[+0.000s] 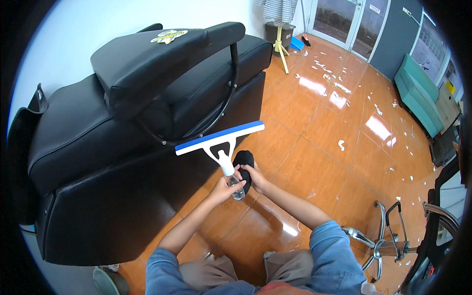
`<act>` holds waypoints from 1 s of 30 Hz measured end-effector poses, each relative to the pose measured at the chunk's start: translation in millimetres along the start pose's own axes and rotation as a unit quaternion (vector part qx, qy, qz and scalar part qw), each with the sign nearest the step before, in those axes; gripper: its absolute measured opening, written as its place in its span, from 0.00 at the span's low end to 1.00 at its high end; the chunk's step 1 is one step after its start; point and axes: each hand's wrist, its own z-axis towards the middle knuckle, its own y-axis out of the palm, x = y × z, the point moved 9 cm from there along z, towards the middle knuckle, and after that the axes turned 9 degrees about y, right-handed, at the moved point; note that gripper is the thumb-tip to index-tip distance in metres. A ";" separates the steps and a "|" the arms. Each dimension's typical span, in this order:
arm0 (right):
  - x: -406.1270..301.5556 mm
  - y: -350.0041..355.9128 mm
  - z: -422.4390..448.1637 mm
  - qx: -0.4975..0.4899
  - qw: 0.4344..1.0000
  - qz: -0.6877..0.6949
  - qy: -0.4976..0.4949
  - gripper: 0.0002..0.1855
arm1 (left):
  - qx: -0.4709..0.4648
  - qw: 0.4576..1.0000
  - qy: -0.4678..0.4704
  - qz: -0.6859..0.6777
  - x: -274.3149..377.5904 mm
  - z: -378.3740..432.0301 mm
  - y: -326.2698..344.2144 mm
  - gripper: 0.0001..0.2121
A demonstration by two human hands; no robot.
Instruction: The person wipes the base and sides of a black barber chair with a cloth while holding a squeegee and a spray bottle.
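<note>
My left hand (225, 188) is closed around the clear bottle (238, 192) of a white spray squeegee. Its blue and white blade (221, 137) points away from me, in front of the black padded chair. Beside the bottle, on its right, my right hand (255, 177) holds a dark cloth or pad (244, 158); the exact kind cannot be told. The fingertips of both hands are close together between bottle and cloth.
A large black padded salon chair (110, 202) fills the left. White scraps (341, 145) lie scattered over the tiled floor. A chrome chair base (379, 247) stands at the right, a green bucket (107, 282) at the lower left, a teal sofa (420, 96) at the far right.
</note>
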 end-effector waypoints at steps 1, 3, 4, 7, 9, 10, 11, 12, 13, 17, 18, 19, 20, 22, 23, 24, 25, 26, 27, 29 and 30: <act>-3.2 -12.5 7.1 0.038 0.999 0.006 -0.016 0.30 | -0.001 0.999 -0.002 -0.045 -3.9 1.2 0.2 0.08; -20.9 -18.3 13.6 0.060 0.996 0.005 -0.067 0.31 | 0.013 0.998 0.032 -0.056 -8.6 1.3 -6.2 0.08; -36.2 -23.4 15.8 0.081 0.990 0.002 -0.119 0.32 | 0.015 0.998 0.029 -0.056 -14.2 -0.4 -9.8 0.08; -73.0 -37.6 33.8 0.119 0.978 -0.007 -0.174 0.30 | 0.055 0.998 -0.025 0.004 -33.6 -4.1 -26.9 0.07; -106.9 -57.9 50.2 0.174 0.952 -0.018 -0.253 0.29 | 0.043 0.996 -0.066 -0.047 -41.3 -6.2 -27.1 0.07; -126.1 -65.5 58.6 0.195 0.937 -0.031 -0.288 0.30 | 0.034 0.989 -0.106 -0.098 -50.3 -7.7 -23.9 0.07; -146.3 -66.6 67.0 0.210 0.924 -0.031 -0.319 0.32 | 0.029 0.996 -0.061 -0.055 -47.8 -4.7 -26.8 0.05; -168.9 -68.0 74.8 0.229 0.906 -0.050 -0.354 0.33 | 0.030 0.996 -0.061 -0.053 -54.2 -5.3 -29.5 0.05; -192.4 -71.4 82.0 0.256 0.886 -0.067 -0.380 0.33 | 0.011 0.994 -0.054 -0.092 -59.2 -5.6 -28.3 0.05; -277.2 -79.3 108.3 0.349 0.825 -0.139 -0.422 0.34 | -0.003 0.996 -0.045 -0.080 -58.2 2.9 -30.1 0.05; -287.8 -76.8 108.2 0.362 0.819 -0.149 -0.420 0.34 | -0.018 0.996 -0.063 -0.052 -60.5 1.6 -30.0 0.05; -289.4 -73.8 107.1 0.361 0.821 -0.149 -0.417 0.34 | -0.017 0.996 -0.066 -0.052 -60.7 1.8 -28.4 0.05; -287.3 -61.8 102.0 0.363 0.807 -0.192 -0.425 0.35 | 0.012 0.995 -0.072 -0.068 -60.0 -2.1 -28.1 0.05; -275.4 -35.0 89.3 0.332 0.780 -0.250 -0.467 0.36 | 0.039 0.993 -0.080 -0.083 -59.2 -6.4 -27.4 0.06; -262.1 -16.8 78.2 0.305 0.757 -0.305 -0.491 0.36 | 0.045 0.989 -0.093 -0.102 -59.6 -8.9 -26.9 0.07; -244.0 0.5 69.6 0.260 0.768 -0.330 -0.483 0.37 | 0.051 0.985 -0.109 -0.121 -61.5 -13.8 -26.5 0.07; -224.9 14.2 61.8 0.234 0.756 -0.376 -0.482 0.40 | 0.049 0.985 -0.114 -0.116 -64.3 -17.6 -24.2 0.07; -205.2 24.8 60.2 0.205 0.764 -0.381 -0.478 0.42 | 0.059 0.985 -0.111 -0.116 -67.9 -18.9 -23.1 0.07; -186.9 31.7 60.1 0.194 0.759 -0.399 -0.476 0.42 | 0.067 0.985 -0.107 -0.116 -68.2 -15.8 -21.7 0.07; -178.2 34.9 62.2 0.184 0.756 -0.417 -0.470 0.43 | 0.085 0.983 -0.099 -0.131 -65.7 -8.3 -13.6 0.08; -183.6 33.5 60.0 0.209 0.736 -0.425 -0.485 0.43 | 0.107 0.979 -0.090 -0.150 -64.0 -6.6 -10.4 0.08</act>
